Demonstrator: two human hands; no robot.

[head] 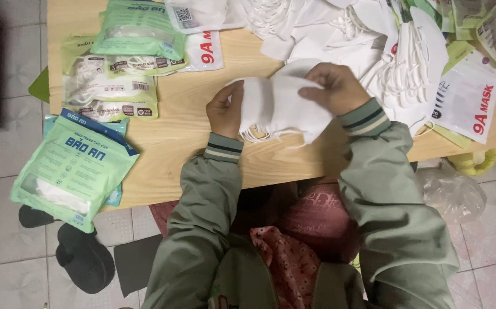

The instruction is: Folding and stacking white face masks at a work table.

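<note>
While our left hand (224,111) grips the left end of a small stack of white masks (279,109) with thumb and fingers closed on it, our right hand (335,87) pinches the stack's upper right edge, so both hands hold it just above the wooden table (185,123) at the centre of the frame. The stack's ear loops hang from its lower edge, close to the table's near edge.

We see bare wood only in a band from the middle toward the lower left of the tabletop; that is the open room around the hands. At the upper right, a heap of loose white masks (397,63) lies just beside our right hand, and a white pouch with red lettering (468,97) sits near the right edge. At the upper left, green sealed packets (116,68) lie stacked, each showing white masks inside through a clear window. At the lower left, a larger green packet (73,171) overhangs the table's corner, also with something white inside. A clear plastic bag (451,194) lies on the tiled floor at the lower right; its contents we cannot make out.
</note>
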